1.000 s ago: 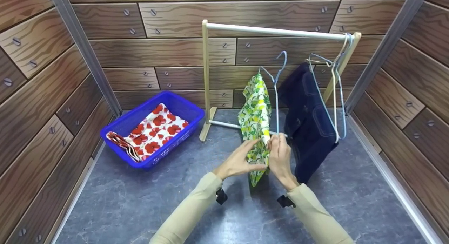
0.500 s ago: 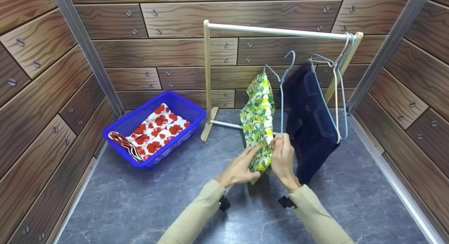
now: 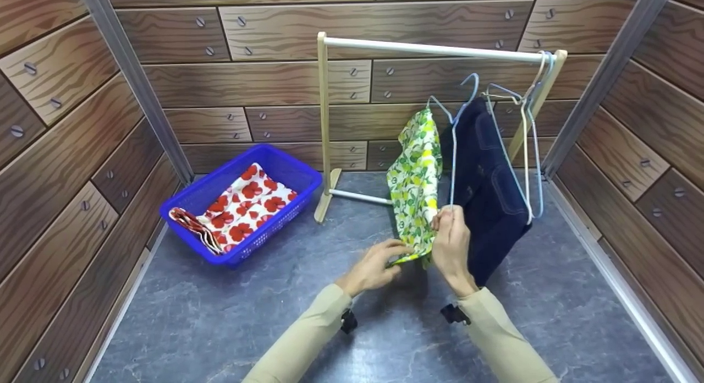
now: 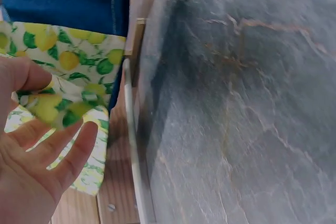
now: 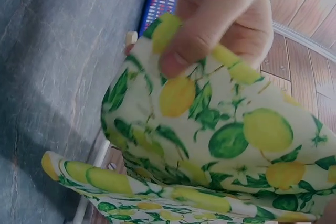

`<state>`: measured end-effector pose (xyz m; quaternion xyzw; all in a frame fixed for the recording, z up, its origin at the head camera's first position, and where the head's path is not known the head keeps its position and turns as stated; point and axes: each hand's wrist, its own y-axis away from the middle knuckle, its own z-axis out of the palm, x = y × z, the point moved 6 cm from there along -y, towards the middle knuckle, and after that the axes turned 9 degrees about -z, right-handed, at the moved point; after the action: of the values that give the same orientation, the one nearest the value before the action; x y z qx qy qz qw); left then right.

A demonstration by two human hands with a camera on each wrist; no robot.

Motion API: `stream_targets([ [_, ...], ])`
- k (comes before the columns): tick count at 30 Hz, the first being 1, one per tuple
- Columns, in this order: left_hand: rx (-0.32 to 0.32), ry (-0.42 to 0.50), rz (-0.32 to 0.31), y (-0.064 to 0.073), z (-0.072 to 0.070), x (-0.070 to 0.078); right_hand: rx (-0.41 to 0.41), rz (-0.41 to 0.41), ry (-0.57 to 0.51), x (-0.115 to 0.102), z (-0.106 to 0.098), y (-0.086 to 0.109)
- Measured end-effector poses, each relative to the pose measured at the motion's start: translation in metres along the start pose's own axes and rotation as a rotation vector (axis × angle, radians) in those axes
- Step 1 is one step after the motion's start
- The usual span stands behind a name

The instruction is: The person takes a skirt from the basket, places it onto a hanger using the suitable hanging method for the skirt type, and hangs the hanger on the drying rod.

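Observation:
A lemon-print cloth (image 3: pixel 415 174) hangs over a light-blue wire hanger (image 3: pixel 453 152), which stands off the rack with its hook free. My right hand (image 3: pixel 452 240) grips the near end of the hanger together with the cloth there. My left hand (image 3: pixel 374 264) pinches the cloth's lower near edge between thumb and fingers. In the left wrist view the thumb of my left hand (image 4: pixel 26 145) lies on the cloth (image 4: pixel 68 59), with the other fingers spread behind. From the right wrist, the left hand (image 5: pixel 220 19) shows at a corner of the cloth (image 5: pixel 210 124), whose layers are parted.
A rack (image 3: pixel 440 48) with a white rail stands at the back. Dark-blue denim (image 3: pixel 484 168) hangs at its right end, near other hangers (image 3: pixel 536 124). A blue basket (image 3: pixel 184 237) at left holds a red-flowered cloth (image 3: pixel 242 212). Wood-patterned walls (image 3: pixel 297 86) surround the grey surface (image 3: pixel 220 317).
The hanger and lemon-print cloth have moved right toward the denim, along with my right hand. My left hand has gone from open beside the cloth to pinching and folding up its lower edge.

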<state>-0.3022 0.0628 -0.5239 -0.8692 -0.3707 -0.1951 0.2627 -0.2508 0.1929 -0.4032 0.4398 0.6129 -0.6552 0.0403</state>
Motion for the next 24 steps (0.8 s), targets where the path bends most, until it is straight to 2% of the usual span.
stream_targets([
  [8, 0.006, 0.002, 0.031, -0.003, -0.003, 0.002, 0.045, 0.015, 0.055, 0.003, -0.008, -0.006],
  [15, -0.013, 0.029, -0.019, -0.003, -0.001, 0.0, 0.065, 0.013, 0.093, 0.033, -0.013, -0.008],
  [18, -0.009, 0.033, -0.035, -0.003, 0.0, 0.001, 0.054, -0.001, 0.104, 0.034, -0.014, -0.008],
  [24, 0.018, 0.002, 0.003, -0.006, 0.0, 0.009, 0.049, -0.028, 0.117, 0.039, -0.018, -0.012],
])
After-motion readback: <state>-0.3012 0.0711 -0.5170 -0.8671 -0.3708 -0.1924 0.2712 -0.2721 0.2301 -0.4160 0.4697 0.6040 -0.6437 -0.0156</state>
